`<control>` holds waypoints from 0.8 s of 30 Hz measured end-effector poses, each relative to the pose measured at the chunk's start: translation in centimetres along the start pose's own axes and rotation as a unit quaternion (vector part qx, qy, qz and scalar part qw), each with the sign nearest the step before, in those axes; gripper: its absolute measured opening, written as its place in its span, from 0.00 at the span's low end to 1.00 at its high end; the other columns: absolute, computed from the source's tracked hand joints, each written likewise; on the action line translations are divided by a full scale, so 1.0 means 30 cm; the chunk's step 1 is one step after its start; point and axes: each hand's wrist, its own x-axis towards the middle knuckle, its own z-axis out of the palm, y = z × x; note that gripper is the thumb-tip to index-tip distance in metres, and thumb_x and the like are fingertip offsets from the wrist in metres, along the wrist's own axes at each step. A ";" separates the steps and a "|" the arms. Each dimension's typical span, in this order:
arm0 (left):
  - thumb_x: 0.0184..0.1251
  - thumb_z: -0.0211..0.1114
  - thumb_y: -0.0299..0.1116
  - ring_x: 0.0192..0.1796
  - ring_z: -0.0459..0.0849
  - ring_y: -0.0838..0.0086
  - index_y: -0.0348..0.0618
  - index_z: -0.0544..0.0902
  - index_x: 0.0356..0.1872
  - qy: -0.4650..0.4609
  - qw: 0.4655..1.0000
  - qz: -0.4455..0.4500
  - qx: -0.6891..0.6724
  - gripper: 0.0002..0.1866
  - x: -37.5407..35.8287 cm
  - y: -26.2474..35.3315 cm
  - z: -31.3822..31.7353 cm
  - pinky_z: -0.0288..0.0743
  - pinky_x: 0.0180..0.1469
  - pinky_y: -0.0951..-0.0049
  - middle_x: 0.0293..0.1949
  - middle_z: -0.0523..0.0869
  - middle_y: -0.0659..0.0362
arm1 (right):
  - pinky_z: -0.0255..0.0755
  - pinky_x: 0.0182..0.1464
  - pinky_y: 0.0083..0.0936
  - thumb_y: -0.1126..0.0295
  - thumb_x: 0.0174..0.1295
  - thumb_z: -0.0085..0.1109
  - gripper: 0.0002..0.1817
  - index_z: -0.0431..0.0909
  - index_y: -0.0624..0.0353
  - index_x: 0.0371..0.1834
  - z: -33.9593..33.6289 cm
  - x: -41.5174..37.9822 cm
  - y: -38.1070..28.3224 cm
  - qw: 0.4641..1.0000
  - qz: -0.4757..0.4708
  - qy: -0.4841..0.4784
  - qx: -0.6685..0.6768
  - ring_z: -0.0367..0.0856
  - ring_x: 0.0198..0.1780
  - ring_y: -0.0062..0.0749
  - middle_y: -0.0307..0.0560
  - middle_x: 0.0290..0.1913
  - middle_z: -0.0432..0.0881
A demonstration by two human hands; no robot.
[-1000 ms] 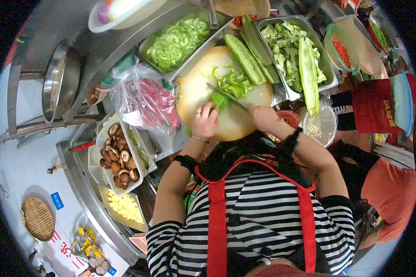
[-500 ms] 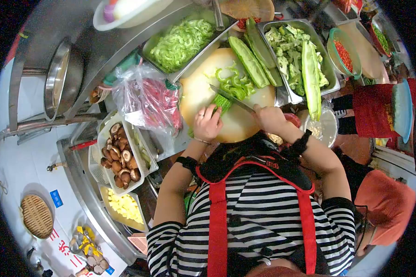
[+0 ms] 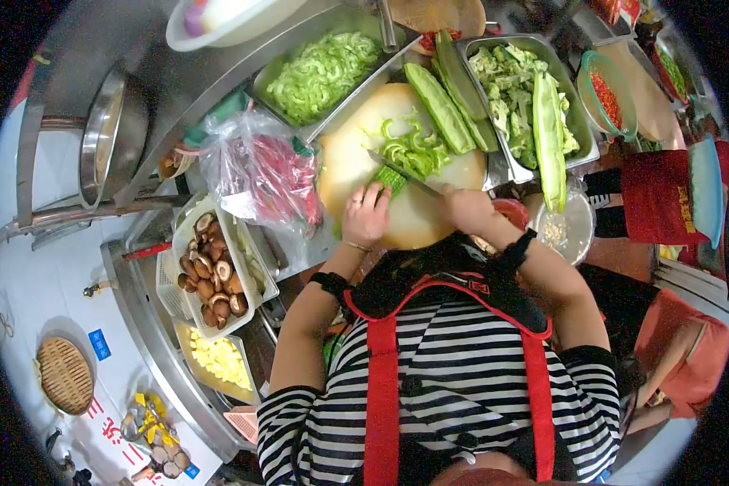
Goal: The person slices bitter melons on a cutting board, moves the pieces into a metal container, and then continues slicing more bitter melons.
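On a round cutting board (image 3: 352, 170), my left hand (image 3: 367, 215) presses its fingertips on a piece of green bitter melon (image 3: 390, 179). My right hand (image 3: 468, 212) grips the handle of a knife (image 3: 409, 174), whose blade lies along the melon's upper right side. Thin green slices (image 3: 417, 149) are spread just beyond the blade. Hollowed melon halves (image 3: 439, 108) rest on the board's upper right part. Another half (image 3: 549, 142) lies across a metal tray of chopped greens (image 3: 510, 101).
A metal tray of sliced melon (image 3: 324, 77) stands beyond the board. Left are a plastic bag with red contents (image 3: 267, 174) and a basket of mushrooms (image 3: 211, 271). Bowls stand at the right, near a person in red (image 3: 656, 194) and another in orange (image 3: 688, 356).
The knife and both hands have shifted only slightly. The person in orange at the lower right has changed posture, and an arm now shows there.
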 end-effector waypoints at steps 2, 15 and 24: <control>0.45 0.59 0.30 0.45 0.74 0.61 0.46 0.79 0.43 0.003 1.000 0.000 -0.007 0.18 0.016 0.000 -0.007 0.71 0.45 0.64 0.47 0.75 0.57 | 0.73 0.26 0.40 0.68 0.53 0.50 0.10 0.66 0.61 0.36 -0.041 -0.027 -0.012 0.999 0.024 -0.045 -0.004 0.80 0.26 0.48 0.56 0.21 0.78; 0.43 0.61 0.30 0.47 0.74 0.60 0.45 0.79 0.42 -0.005 0.996 -0.050 -0.076 0.19 0.017 -0.001 -0.033 0.70 0.49 0.63 0.45 0.75 0.56 | 0.73 0.27 0.39 0.61 0.59 0.49 0.14 0.68 0.61 0.38 0.001 0.008 -0.047 0.999 0.032 -0.012 -0.008 0.80 0.24 0.47 0.55 0.22 0.79; 0.45 0.59 0.27 0.43 0.74 0.61 0.42 0.80 0.38 0.031 0.995 -0.019 -0.094 0.15 0.022 -0.002 -0.015 0.70 0.46 0.64 0.43 0.75 0.56 | 0.74 0.29 0.39 0.68 0.54 0.49 0.09 0.68 0.60 0.35 -0.021 0.002 -0.044 1.000 0.017 0.017 -0.009 0.80 0.25 0.47 0.54 0.23 0.80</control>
